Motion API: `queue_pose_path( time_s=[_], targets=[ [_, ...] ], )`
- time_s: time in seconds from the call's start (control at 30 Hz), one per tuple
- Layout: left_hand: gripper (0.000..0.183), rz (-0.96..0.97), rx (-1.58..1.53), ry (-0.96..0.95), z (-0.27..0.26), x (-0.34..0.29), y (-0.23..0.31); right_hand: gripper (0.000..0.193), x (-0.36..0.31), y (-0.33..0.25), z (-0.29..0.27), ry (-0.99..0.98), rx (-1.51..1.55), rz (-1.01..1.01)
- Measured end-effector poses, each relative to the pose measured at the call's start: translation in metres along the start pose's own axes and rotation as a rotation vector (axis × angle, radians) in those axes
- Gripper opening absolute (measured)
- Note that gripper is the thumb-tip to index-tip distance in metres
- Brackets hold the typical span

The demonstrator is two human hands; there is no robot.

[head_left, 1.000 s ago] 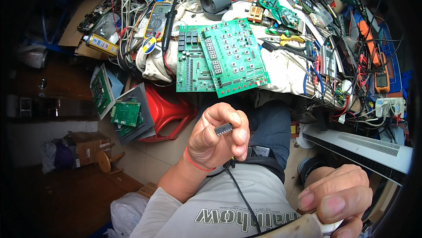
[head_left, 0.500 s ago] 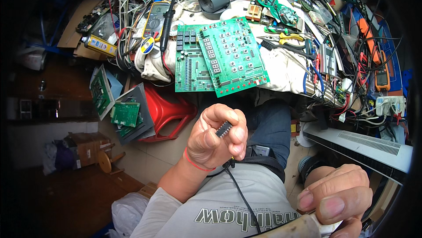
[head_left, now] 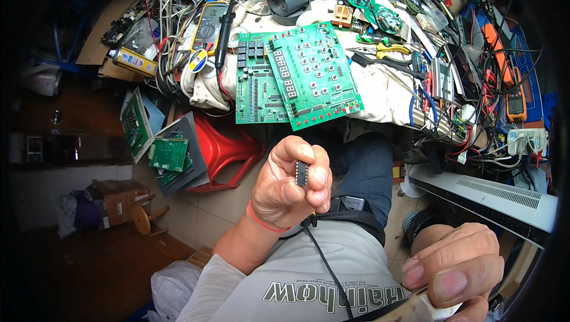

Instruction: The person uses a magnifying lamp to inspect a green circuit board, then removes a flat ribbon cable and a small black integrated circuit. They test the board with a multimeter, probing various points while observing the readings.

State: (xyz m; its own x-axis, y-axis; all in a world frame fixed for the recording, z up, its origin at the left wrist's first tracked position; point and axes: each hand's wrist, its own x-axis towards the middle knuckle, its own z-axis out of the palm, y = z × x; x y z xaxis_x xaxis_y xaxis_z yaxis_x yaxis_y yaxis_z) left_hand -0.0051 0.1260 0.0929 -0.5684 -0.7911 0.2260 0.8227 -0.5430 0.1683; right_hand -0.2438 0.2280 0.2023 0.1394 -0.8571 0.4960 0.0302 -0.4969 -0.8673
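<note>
nearest the lens, at lower right, the right hand [head_left: 454, 268] has its fingers bent down over a pale, smooth object [head_left: 423, 310] (cut off by the frame, so i cannot tell what it is). the left hand [head_left: 278, 191] is up and to the left of it, near the middle, fingers curled, with thumb and fingertips pinching a small black chip [head_left: 302, 173]. the chip is in the left hand's fingertips – well apart from the right hand – and its long axis runs nearly straight up and down in view. it is a flat, hard-looking oblong, dull on its face, with a row of fine metal legs along its left edge.

below it come a thin red wristband [head_left: 267, 225], then a soft grey shirt [head_left: 285, 262] with a dark cord [head_left: 328, 256] hanging across it. past the hands are blue jeans [head_left: 368, 167] and, to the left, a glossy red plastic stool [head_left: 222, 152].

farther up, on the pale cloth of the tabletop [head_left: 383, 99], lie two flat green circuit boards – one with round buttons [head_left: 325, 87], tilted and overlapping the squarer one [head_left: 256, 99] on its left. beyond and around them are yellow-handled pliers [head_left: 393, 50], a yellow-edged meter [head_left: 209, 22], and a grey cylinder [head_left: 286, 2], smooth and hollow.
</note>
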Motion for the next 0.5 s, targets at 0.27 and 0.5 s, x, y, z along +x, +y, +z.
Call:
queue_pose_path(
  time_s=[0.27,0.5],
  targets=[
    [0.046,-0.004,-0.003,0.013,0.001,-0.001,0.001,0.039,0.0,0.007,-0.009,-0.086,0.044,-0.045],
    [0.046,-0.006,0.005,0.012,0.002,-0.001,0.001,0.043,0.004,0.012,-0.018,-0.178,0.123,-0.058]
  ],
)
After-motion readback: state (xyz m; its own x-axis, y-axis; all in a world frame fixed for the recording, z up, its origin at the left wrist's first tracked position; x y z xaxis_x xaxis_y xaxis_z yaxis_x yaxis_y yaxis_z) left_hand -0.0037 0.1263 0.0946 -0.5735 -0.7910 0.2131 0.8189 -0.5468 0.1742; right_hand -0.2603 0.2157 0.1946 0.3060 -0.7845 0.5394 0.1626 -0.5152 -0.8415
